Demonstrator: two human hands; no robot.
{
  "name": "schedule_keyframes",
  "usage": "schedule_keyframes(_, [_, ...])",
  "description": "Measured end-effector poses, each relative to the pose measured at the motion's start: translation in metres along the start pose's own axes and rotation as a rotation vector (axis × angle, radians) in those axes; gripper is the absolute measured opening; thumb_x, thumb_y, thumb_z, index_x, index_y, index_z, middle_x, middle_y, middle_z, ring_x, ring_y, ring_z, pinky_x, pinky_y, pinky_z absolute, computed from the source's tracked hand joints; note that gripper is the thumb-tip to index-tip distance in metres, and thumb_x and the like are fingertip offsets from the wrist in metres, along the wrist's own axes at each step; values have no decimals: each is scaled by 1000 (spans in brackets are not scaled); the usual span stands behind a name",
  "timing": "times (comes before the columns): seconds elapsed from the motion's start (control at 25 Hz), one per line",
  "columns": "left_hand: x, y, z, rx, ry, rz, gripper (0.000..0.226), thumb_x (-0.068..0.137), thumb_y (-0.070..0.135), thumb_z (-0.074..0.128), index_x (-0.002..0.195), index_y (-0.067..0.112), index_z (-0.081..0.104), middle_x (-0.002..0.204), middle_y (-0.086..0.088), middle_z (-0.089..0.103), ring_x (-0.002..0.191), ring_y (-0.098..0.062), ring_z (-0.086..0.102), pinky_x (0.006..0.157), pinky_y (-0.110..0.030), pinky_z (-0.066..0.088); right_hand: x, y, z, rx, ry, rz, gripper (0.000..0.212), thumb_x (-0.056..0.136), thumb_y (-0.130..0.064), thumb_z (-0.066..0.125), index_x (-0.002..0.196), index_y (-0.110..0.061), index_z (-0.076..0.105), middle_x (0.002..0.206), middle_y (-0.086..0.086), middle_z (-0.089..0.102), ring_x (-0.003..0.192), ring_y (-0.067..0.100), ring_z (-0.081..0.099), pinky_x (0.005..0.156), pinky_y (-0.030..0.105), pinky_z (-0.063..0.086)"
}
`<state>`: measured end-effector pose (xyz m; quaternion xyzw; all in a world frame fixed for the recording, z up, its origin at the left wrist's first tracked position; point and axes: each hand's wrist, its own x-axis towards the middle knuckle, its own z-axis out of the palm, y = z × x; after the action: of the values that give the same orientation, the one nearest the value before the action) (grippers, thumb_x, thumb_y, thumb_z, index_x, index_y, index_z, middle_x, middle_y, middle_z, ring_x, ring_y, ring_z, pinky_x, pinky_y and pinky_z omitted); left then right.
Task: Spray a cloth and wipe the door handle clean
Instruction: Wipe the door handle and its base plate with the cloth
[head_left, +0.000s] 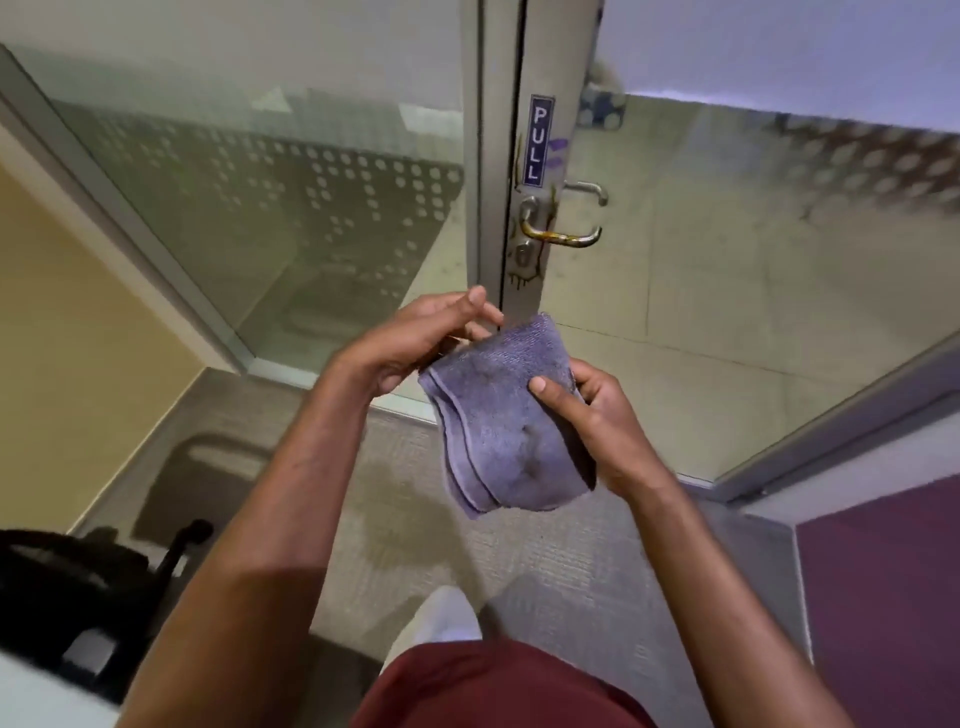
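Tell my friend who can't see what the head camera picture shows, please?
Two bare hands hold a folded purple cloth in front of a glass door: the right hand grips its side, the left hand touches its top corner. Above, the metal door handle looks stained brownish, under a PULL sign.

Both bare forearms reach forward from the near edge and meet in the middle. The left hand (415, 338) is turned palm toward the right, wrist bent, its fingers loosely curled and its fingertips (475, 297) pinching the far upper edge of the cloth (498, 415). The right hand (592, 410) grips the cloth from the right, thumb pressed flat across its front, fingers hidden behind.
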<state>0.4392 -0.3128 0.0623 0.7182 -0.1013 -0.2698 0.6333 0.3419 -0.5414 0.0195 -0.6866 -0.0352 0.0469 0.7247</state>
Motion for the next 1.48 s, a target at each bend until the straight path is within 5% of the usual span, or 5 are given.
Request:
schedule_keyframes(0.28, [106, -7, 4, -40, -161, 40, 24, 79, 44, 88, 96, 26, 84, 99, 2, 80, 93, -8, 73, 87, -23, 58, 52, 8, -35, 272, 211, 110, 35, 85, -32, 79, 115, -14, 76, 116, 16, 77, 101, 24, 73, 85, 34, 60])
schedule_keyframes(0.92, [246, 54, -45, -10, -362, 162, 7, 78, 32, 81, 82, 26, 84, 100, 9, 78, 102, -5, 70, 92, -19, 52, 178, 21, -7, 1167, 85, 75, 72, 67, -7, 86, 135, 2, 66, 133, 22, 69, 121, 37, 68, 109, 53, 50])
schedule_keyframes(1.16, [267, 59, -60, 4, -286, 197, 9, 79, 34, 81, 83, 27, 84, 99, 9, 80, 100, -4, 73, 87, -14, 53, 191, 20, -15, 947, 209, 216, 75, 43, -12, 99, 114, 0, 78, 106, 23, 77, 93, 37, 77, 87, 51, 63])
schedule_keyframes(1.32, [272, 63, -67, 45, -230, 270, 4, 86, 27, 81, 89, 24, 83, 98, 10, 80, 98, -3, 73, 87, -13, 52, 205, 7, -19, 784, 241, 194, 61, 73, 3, 75, 134, -1, 65, 127, 24, 71, 113, 38, 71, 92, 47, 60])
schedule_keyframes(1.48, [272, 83, -84, 313, 109, 462, 12, 102, 20, 73, 110, 25, 80, 115, 4, 79, 108, -12, 73, 100, -34, 58, 215, -20, -30, 308, 491, 87, 42, 79, -4, 60, 108, -29, 77, 111, 8, 79, 104, 22, 75, 80, 28, 60])
